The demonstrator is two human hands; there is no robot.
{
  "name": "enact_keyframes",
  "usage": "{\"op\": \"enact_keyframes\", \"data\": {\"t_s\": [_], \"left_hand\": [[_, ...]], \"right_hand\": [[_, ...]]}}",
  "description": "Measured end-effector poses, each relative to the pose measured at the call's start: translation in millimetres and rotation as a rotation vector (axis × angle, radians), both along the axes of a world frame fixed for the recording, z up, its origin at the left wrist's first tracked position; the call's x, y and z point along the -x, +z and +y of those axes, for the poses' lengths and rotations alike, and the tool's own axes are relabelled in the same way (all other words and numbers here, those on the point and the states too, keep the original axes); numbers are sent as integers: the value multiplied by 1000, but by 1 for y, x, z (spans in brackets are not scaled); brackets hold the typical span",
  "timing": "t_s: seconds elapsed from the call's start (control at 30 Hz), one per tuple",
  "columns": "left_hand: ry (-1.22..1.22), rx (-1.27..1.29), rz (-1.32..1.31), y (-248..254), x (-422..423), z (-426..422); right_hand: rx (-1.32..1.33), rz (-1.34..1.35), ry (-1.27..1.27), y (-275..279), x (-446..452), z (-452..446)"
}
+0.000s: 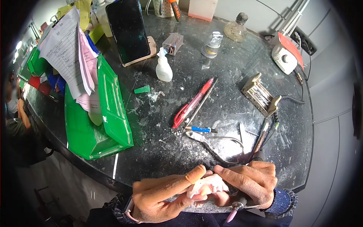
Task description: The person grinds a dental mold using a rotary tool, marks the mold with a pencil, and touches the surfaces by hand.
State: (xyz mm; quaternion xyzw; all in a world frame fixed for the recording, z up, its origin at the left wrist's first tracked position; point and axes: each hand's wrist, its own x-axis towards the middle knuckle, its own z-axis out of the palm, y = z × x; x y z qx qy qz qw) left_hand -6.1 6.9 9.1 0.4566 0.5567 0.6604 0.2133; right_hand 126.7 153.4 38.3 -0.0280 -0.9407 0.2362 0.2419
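At the near table edge, my left hand pinches a small pale pink-and-white piece that looks like a denture or dental cast. My right hand is closed around a dark rotary handpiece, and its fingertips also touch the pale piece. A pink pointed grinding tip sticks out below the right hand, angled down and apart from the piece. Whether the tip is spinning cannot be seen. Just beyond the hands lie wire pliers and a short blue tool.
A red pen lies mid-table. A tool rest stands to the right. Green trays with papers fill the left. Behind are a white dropper bottle, a phone and a glass jar. Another person's arm shows far left.
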Motion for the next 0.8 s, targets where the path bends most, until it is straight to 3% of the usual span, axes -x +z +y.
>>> {"op": "enact_keyframes", "data": {"t_s": [0.13, 0.37, 0.5, 0.57, 0.67, 0.8], "left_hand": [[0, -45, 45, -1, 1, 3], [-18, -27, 89, 2, 5, 0], [50, -70, -192, -1, 1, -2], [30, -83, -173, -3, 3, -5], [39, -73, -178, -1, 2, -5], [46, -74, -87, -2, 3, -6]], "right_hand": [[36, -127, 30, 10, -1, 4], [245, -71, -2, 15, -3, 5], [162, 145, 9, 24, -4, 7], [231, 134, 66, 21, -10, 3], [95, 108, 93, 16, -12, -2], [103, 113, 113, 11, -13, 0]]}}
